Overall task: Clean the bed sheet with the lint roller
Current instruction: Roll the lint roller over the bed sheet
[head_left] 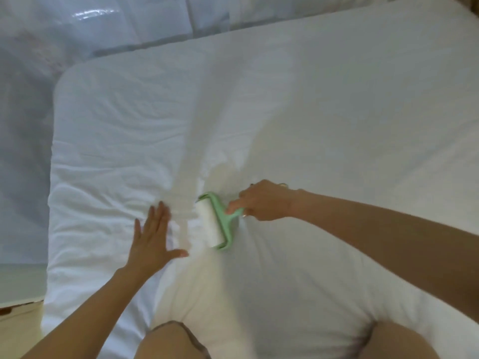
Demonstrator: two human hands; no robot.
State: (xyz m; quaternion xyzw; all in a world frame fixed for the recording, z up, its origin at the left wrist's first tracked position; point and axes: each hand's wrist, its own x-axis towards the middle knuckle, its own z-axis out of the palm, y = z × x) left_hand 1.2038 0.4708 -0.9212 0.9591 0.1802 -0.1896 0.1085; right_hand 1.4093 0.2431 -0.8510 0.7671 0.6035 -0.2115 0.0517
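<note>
A white bed sheet [324, 104] covers the mattress and is creased toward the left. The lint roller [210, 225], a white sticky drum in a pale green frame, lies on the sheet near the middle. My right hand [261, 202] grips its green handle from the right. My left hand [153, 235] presses flat on the sheet just left of the roller, fingers straight and spread.
The mattress's rounded corner [67, 81] is at the upper left, with pale draped fabric [31, 125] beyond the left edge. My knees [171, 340] rest on the bed at the bottom. A strip of wooden floor [15, 314] shows at the lower left.
</note>
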